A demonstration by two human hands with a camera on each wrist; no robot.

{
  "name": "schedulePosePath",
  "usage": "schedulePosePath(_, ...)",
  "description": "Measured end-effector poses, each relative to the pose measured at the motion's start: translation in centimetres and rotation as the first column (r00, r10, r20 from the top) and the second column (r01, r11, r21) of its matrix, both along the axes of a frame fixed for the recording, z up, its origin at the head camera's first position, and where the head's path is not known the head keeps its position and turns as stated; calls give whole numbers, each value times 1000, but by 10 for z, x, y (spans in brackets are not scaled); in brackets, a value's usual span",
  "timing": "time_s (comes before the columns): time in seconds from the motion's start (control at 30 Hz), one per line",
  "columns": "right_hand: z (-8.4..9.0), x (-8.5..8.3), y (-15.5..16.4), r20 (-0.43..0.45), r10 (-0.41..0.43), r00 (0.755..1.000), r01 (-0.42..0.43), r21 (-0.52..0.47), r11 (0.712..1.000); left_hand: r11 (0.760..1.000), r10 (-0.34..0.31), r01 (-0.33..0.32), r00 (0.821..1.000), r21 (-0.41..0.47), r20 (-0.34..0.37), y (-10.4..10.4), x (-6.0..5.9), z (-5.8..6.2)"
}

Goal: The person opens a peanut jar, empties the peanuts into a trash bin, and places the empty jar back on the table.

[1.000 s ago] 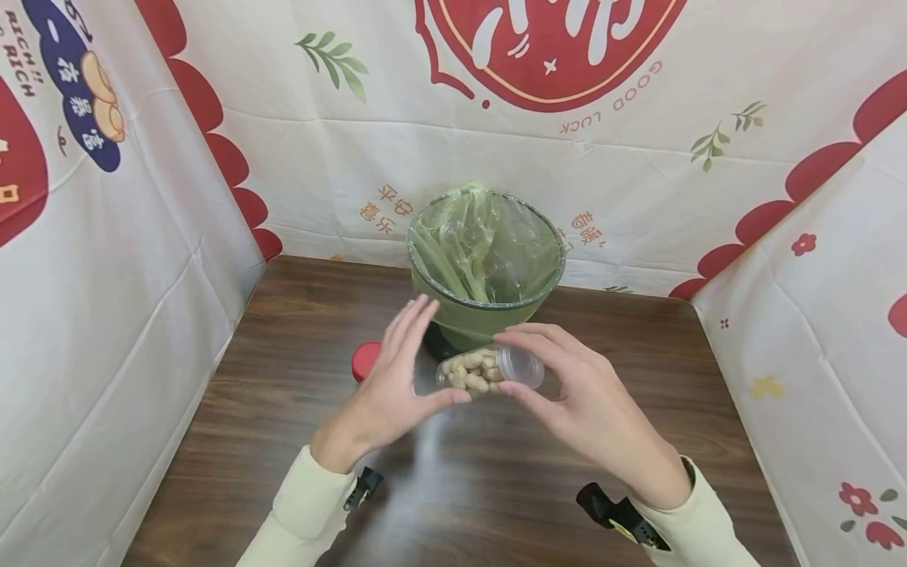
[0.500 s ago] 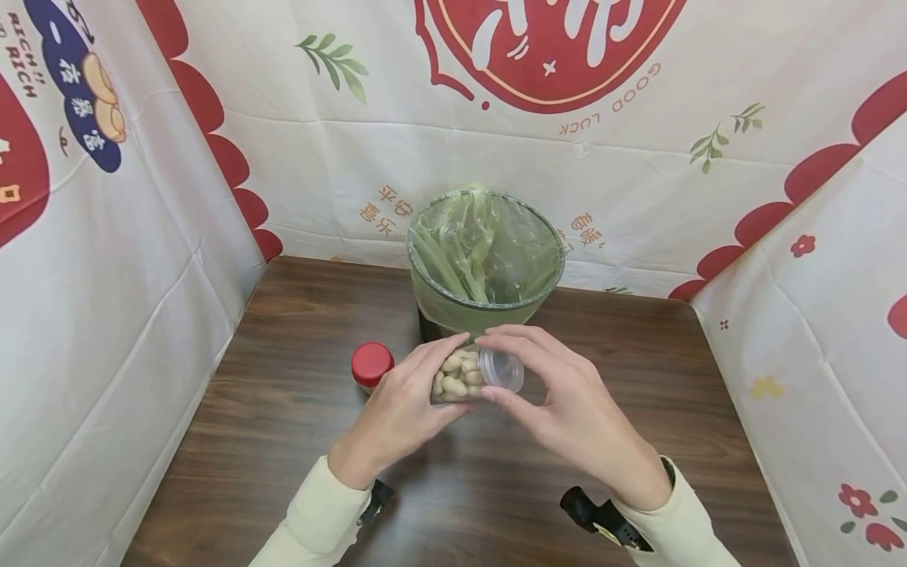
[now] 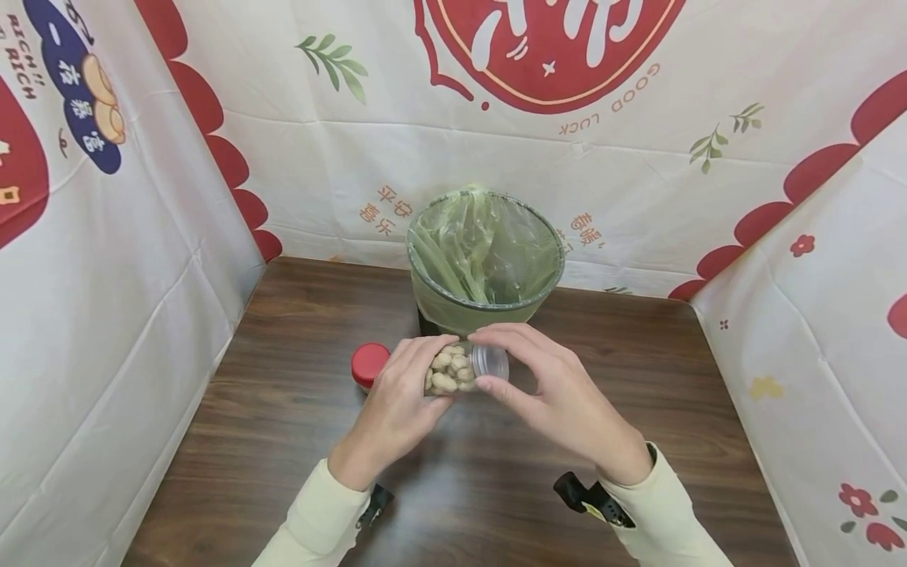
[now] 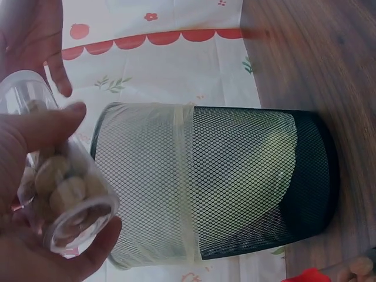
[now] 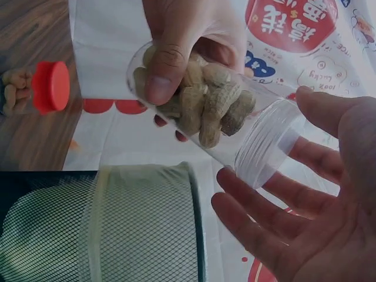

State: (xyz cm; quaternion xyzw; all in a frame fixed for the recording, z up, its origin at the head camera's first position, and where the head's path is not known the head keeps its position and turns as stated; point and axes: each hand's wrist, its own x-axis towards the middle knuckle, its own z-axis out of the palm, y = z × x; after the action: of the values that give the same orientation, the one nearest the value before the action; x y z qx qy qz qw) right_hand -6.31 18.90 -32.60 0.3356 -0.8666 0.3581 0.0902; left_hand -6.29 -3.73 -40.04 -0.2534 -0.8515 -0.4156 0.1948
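"Where's the clear jar (image 3: 464, 368) from where you stand?"

"Between the two hands, lifted off the table (image 3: 283, 417) and lying on its side. Its long axis runs left to right, threaded neck to the right, peanuts (image 5: 211, 103) packed in the body."

"Which hand has it?"

"The left hand (image 3: 405, 390), clamped round the body, thumb on the near side, fingers on the far. The right hand (image 3: 560, 394) is nearer the neck: thumb and fingers apart, with the neck in between them."

"Touching it?"

"Perhaps with the fingertips; from this angle I can't swear to it."

"Anything crowding them?"

"A jar with a red lid (image 3: 370, 365) stands just left of the left hand, partly hidden by it. Directly beyond the held jar is the mesh bin (image 4: 241, 188), upright, so the far side is the tight one."

"And past that?"

"The bin's pale green liner (image 3: 524, 252), then the patterned cloth (image 3: 340, 157) hanging behind."
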Motion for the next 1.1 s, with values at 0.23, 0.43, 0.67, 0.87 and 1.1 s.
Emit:
schedulePosePath(0.23, -5, -1, -2, 44, -88, 995, 88, -6, 996, 993, 111, -115, 988, -25, -105, 3, -1, 0)
schedulePosePath(0.43, -6, 0, -4, 82, -145, 986, 147, -15, 989, 981, 174, -186, 969, -53, -174, 6, 0, 1)
schedulePosePath(0.67, -8, -1, -5, 106, -171, 980, 173, -10, 985, 970, 197, -221, 959, -105, -206, 7, 1, 0)
schedulePosePath(0.87, -9, -3, -5, 84, -156, 984, 155, 15, 988, 984, 152, -163, 979, -71, -135, 6, -1, 0)
schedulePosePath(1.1, -10, -3, -4, 77, -123, 989, 120, 41, 992, 996, 87, -87, 996, -25, 12, 5, -1, 1)
